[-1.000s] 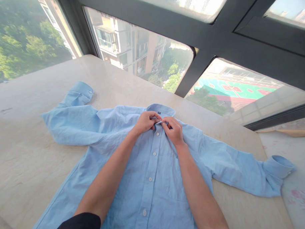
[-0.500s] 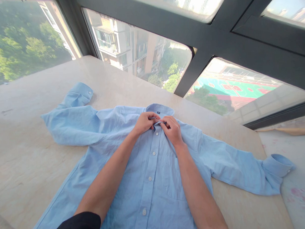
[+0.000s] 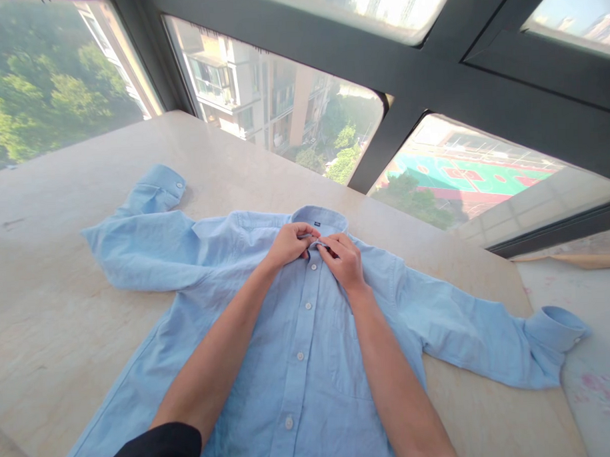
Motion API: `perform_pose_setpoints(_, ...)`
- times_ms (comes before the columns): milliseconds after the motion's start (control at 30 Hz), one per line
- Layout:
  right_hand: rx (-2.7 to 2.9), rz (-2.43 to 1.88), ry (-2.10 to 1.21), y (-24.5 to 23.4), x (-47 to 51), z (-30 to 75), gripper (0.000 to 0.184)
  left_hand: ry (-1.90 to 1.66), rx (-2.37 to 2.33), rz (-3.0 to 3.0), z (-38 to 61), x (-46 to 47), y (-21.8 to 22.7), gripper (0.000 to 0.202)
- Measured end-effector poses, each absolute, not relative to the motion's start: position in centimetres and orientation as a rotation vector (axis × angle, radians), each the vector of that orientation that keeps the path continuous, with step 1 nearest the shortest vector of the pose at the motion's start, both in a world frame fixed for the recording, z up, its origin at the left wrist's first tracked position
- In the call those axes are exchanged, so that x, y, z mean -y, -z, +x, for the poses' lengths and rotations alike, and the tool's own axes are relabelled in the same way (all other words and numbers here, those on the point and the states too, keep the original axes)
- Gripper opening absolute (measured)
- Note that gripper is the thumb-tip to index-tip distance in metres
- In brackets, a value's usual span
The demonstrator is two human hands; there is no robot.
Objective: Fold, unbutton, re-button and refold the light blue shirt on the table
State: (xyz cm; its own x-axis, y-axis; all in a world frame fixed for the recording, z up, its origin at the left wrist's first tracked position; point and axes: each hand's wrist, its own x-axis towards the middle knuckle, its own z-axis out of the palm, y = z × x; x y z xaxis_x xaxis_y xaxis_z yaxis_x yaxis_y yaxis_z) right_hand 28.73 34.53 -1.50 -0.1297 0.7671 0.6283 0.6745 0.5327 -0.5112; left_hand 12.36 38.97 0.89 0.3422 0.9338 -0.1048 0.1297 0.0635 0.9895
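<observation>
A light blue long-sleeved shirt (image 3: 269, 336) lies front up with its collar (image 3: 329, 217) at the far end. My left hand (image 3: 290, 244) pinches the fabric edge at the neck opening. Close beside it, my right hand (image 3: 344, 257) grips the other side of the front, just under the collar. Both hands are closed, and the fingertips hide whatever button or buttonhole lies between them. Below them, several white buttons run down the placket (image 3: 304, 328); those in sight appear fastened. The left-hand sleeve (image 3: 150, 244) is bent upward, and the other sleeve (image 3: 463, 316) stretches right.
The shirt rests on a pale marble-patterned surface (image 3: 41, 278) bounded by dark window frames (image 3: 400, 85). At the right, one cuff reaches over a white floral-patterned cloth (image 3: 598, 378). Trees, buildings and a sports court show through the glass.
My right-hand fingers have shifted slightly at the neck opening. My left hand stays almost in place, and the shirt lies as before.
</observation>
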Motion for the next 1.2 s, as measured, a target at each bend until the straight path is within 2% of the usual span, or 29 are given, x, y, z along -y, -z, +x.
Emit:
perform_pose_setpoints(500, 1.936, -1.331, -0.281, 1.3, -34.7, 28.9, 0.014, -0.691, -1.029, 1.404, 11.6, -38.6, -2.0, 0.016)
perform_pose_setpoints(733, 1.911, -1.235, -0.306, 1.1, -34.6, 28.9, 0.014, -0.756, -0.965, 1.413, 11.5, -38.5, -1.0, 0.028)
perform_pose_setpoints(1200, 1.965, -1.179, -0.416, 0.6, -34.7, 29.6, 0.016, -0.82, -0.88, 1.446, 11.6, -38.5, -0.1, 0.027)
